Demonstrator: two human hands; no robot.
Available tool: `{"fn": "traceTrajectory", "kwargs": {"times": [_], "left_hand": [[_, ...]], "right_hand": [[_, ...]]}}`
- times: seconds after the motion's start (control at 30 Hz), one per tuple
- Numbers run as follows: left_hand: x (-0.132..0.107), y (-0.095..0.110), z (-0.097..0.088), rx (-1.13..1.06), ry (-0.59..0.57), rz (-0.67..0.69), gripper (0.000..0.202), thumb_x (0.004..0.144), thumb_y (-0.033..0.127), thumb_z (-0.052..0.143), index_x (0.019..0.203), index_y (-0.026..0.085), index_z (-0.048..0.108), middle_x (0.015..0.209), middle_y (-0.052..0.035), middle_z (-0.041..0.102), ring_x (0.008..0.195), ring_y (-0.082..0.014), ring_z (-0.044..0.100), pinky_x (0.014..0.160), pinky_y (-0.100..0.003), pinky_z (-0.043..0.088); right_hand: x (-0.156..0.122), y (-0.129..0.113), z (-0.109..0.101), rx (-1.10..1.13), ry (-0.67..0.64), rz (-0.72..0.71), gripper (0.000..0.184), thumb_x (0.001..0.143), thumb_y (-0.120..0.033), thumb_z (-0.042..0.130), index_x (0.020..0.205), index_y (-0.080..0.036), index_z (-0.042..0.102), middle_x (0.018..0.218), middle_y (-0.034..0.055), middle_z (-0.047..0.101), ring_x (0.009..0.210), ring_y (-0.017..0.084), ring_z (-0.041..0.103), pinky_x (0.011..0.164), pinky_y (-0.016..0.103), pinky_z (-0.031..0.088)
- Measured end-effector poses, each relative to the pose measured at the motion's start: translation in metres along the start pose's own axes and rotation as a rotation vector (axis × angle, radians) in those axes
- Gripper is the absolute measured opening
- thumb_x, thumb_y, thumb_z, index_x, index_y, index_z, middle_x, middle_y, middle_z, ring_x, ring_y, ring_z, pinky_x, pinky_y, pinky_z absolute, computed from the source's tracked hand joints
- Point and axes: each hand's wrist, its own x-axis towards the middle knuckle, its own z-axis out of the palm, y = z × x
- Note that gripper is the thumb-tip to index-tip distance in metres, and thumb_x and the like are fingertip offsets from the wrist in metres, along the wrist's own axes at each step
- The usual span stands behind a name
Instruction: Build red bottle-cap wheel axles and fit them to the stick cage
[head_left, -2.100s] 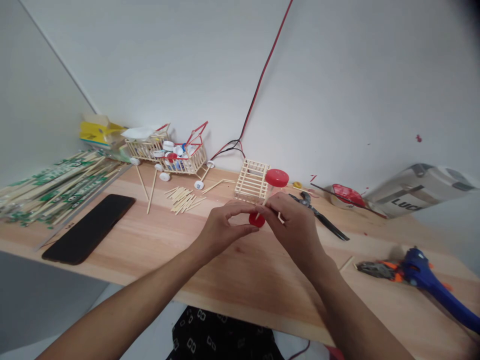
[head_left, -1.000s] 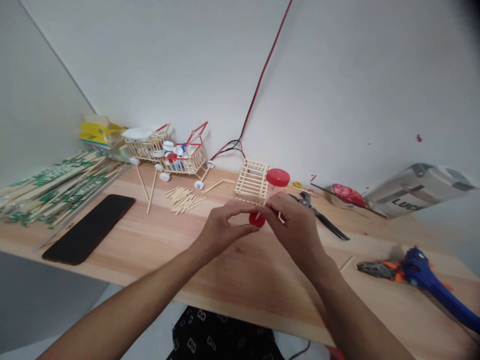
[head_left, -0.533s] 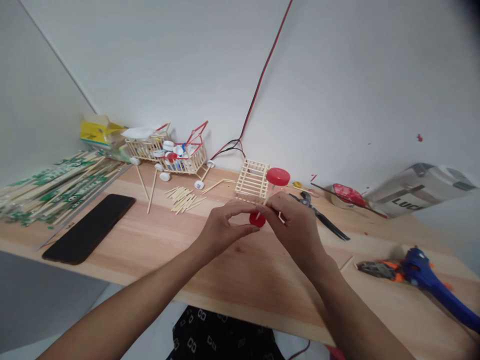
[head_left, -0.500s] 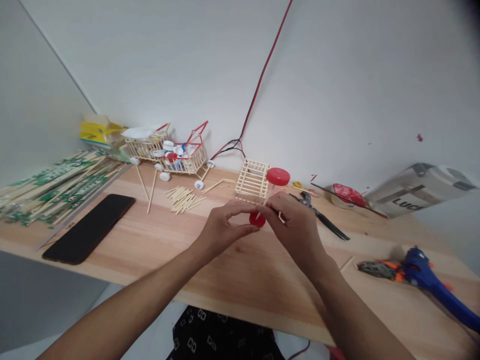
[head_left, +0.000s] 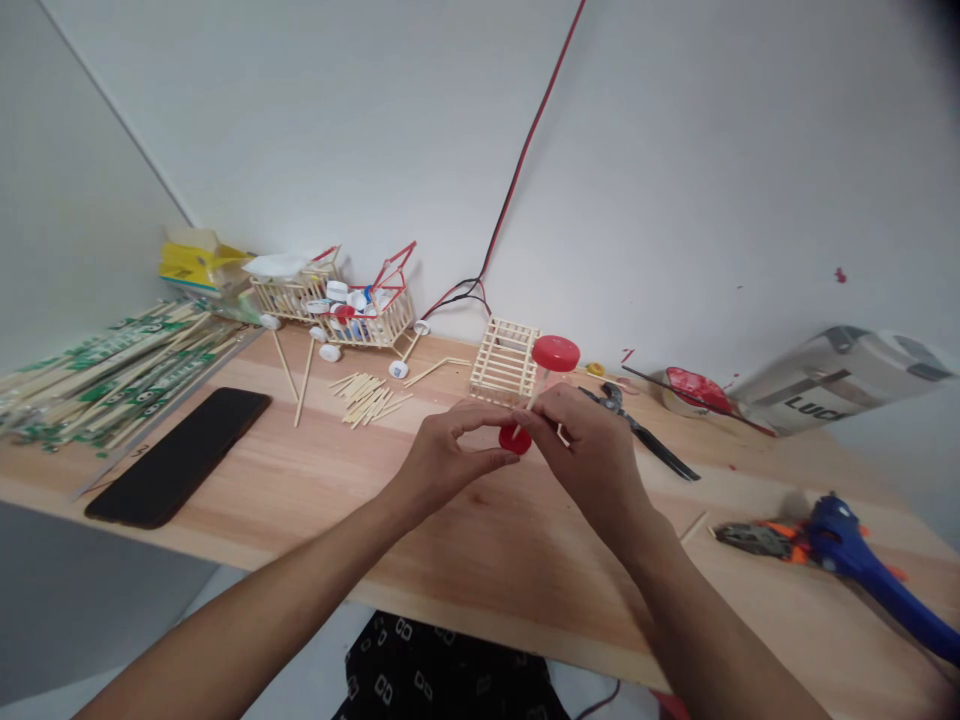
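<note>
Both my hands meet above the middle of the wooden table (head_left: pixel 315 480). My left hand (head_left: pixel 442 455) pinches a small red bottle cap (head_left: pixel 514 440) between thumb and forefinger. My right hand (head_left: pixel 592 450) is closed on a thin wooden stick (head_left: pixel 527 408) that runs into the cap; most of the stick is hidden by the fingers. Just behind the hands stand a small cage of wooden sticks (head_left: pixel 504 362) and a jar with a red lid (head_left: pixel 555 355).
A black phone (head_left: pixel 180 457) and wrapped chopsticks (head_left: pixel 105 370) lie at the left. A stick cart holding bottle caps (head_left: pixel 352 310) stands at the back, loose sticks (head_left: pixel 367 398) before it. Black pliers (head_left: pixel 641 432), a red-stained dish (head_left: pixel 690 392) and a blue glue gun (head_left: pixel 862 570) lie right.
</note>
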Motion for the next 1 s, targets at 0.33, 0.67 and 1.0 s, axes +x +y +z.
{"fn": "traceTrajectory", "kwargs": {"times": [0.33, 0.67, 1.0], "left_hand": [[0.0001, -0.0023, 0.0003, -0.005, -0.002, 0.003, 0.032, 0.069, 0.017, 0.077, 0.1, 0.022, 0.071, 0.109, -0.0068, 0.07, 0.105, -0.0204, 0.063, 0.096, -0.039, 0.049], [-0.0002, -0.0014, 0.0006, -0.004, -0.008, 0.0, 0.032, 0.07, 0.017, 0.077, 0.101, 0.022, 0.071, 0.109, -0.0068, 0.07, 0.106, -0.0204, 0.062, 0.097, -0.039, 0.049], [0.0, -0.0003, 0.0003, 0.001, -0.002, -0.004, 0.031, 0.069, 0.016, 0.077, 0.1, 0.022, 0.072, 0.108, -0.0067, 0.07, 0.106, -0.0208, 0.062, 0.097, -0.04, 0.048]], "right_hand": [[-0.0004, 0.0002, -0.0006, -0.007, -0.001, -0.001, 0.028, 0.09, -0.02, 0.054, 0.063, -0.019, 0.044, 0.063, -0.003, 0.046, 0.059, 0.01, 0.042, 0.056, 0.024, 0.031], [0.0001, 0.0004, -0.0013, 0.003, -0.002, -0.003, 0.028, 0.09, -0.02, 0.053, 0.063, -0.019, 0.044, 0.064, -0.0028, 0.046, 0.06, 0.01, 0.042, 0.056, 0.025, 0.032], [-0.0012, 0.0002, -0.0002, -0.006, -0.001, -0.001, 0.028, 0.09, -0.021, 0.054, 0.063, -0.019, 0.045, 0.064, -0.0026, 0.047, 0.059, 0.011, 0.042, 0.056, 0.025, 0.032]]}}
